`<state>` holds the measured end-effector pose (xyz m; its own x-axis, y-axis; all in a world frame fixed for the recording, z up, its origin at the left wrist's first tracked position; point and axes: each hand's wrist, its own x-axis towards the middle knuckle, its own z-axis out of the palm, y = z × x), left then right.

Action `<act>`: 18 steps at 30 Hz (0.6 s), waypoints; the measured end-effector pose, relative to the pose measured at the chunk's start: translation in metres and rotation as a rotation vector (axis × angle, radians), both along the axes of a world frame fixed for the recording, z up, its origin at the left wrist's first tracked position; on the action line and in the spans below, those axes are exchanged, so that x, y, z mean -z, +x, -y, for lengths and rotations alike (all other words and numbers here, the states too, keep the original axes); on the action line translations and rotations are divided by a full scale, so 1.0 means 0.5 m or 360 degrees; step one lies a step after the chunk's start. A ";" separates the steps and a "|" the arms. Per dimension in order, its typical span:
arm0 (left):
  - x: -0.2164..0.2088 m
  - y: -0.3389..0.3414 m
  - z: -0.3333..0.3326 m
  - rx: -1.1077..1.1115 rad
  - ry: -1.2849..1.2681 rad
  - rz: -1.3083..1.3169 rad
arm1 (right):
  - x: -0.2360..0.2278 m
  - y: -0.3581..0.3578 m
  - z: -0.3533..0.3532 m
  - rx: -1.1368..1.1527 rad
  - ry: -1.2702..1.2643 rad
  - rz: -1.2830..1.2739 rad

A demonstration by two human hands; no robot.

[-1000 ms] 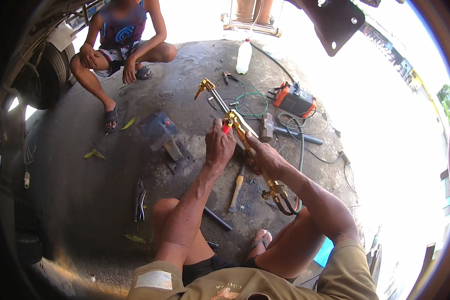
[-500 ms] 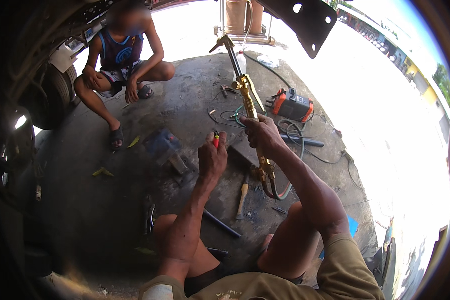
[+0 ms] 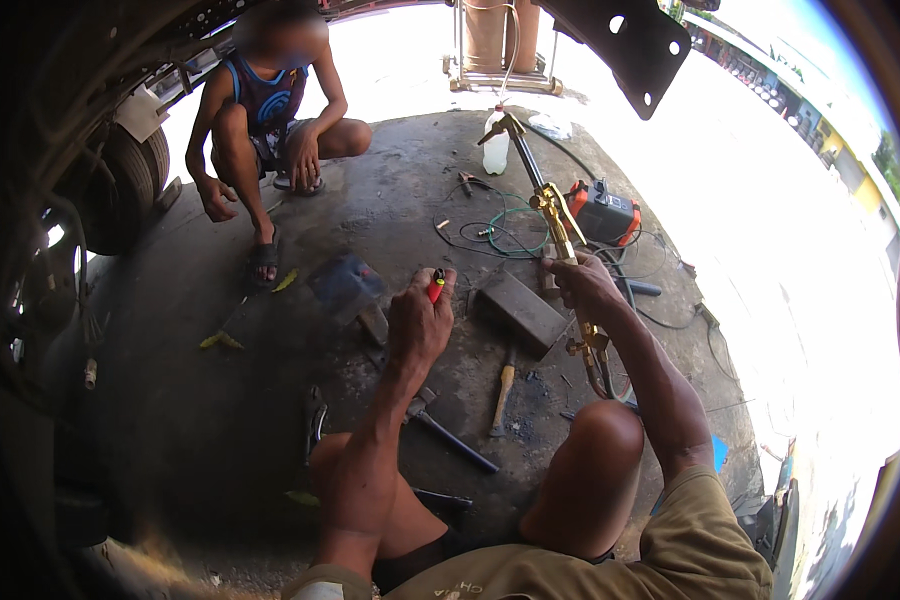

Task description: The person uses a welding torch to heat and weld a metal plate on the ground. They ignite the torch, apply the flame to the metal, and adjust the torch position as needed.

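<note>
My left hand (image 3: 420, 318) is closed round a small red and yellow lighter (image 3: 436, 289), whose metal top points up and away from me. To its right, my right hand (image 3: 583, 284) grips a brass cutting torch (image 3: 553, 205) by its handle. The torch slants up and left, its angled head at the far end, and two hoses leave its lower end beside my right knee. No flame shows at the tip or on the lighter. Below and between my hands, a rectangular metal block (image 3: 522, 314) and a wooden-handled hammer (image 3: 504, 398) lie on the concrete.
A person (image 3: 270, 115) squats at far left, near a truck tyre (image 3: 113, 190). Beyond the torch stand a plastic bottle (image 3: 495, 150) and an orange-black machine (image 3: 606, 214) among cables. Tall cylinders (image 3: 490, 45) stand behind. A perforated metal bracket (image 3: 625, 55) hangs at upper right.
The torch and my right hand have moved right and a little down, apart from my left hand. The lighter stays in my left grip. The squatting person's arm has lowered beside the leg.
</note>
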<state>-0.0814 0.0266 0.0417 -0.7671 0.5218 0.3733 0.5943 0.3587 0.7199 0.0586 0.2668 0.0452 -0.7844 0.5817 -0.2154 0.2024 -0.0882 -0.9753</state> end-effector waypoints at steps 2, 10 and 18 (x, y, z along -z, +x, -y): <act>-0.002 0.006 0.009 0.0073 0.0020 -0.0146 | 0.084 0.050 -0.005 0.0002 -0.0059 -0.0010; 0.036 0.019 0.055 0.0287 -0.0251 -0.0450 | 0.270 0.232 0.075 0.0248 -0.0197 0.0369; 0.044 0.041 0.053 0.0397 -0.0517 -0.0391 | 0.418 0.297 0.082 0.0355 0.0648 0.0449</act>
<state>-0.0607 0.0003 0.0199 -0.5132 0.7984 0.3149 0.8294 0.3670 0.4213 0.2072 0.2256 -0.1637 -0.5767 0.8078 -0.1220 0.4807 0.2148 -0.8501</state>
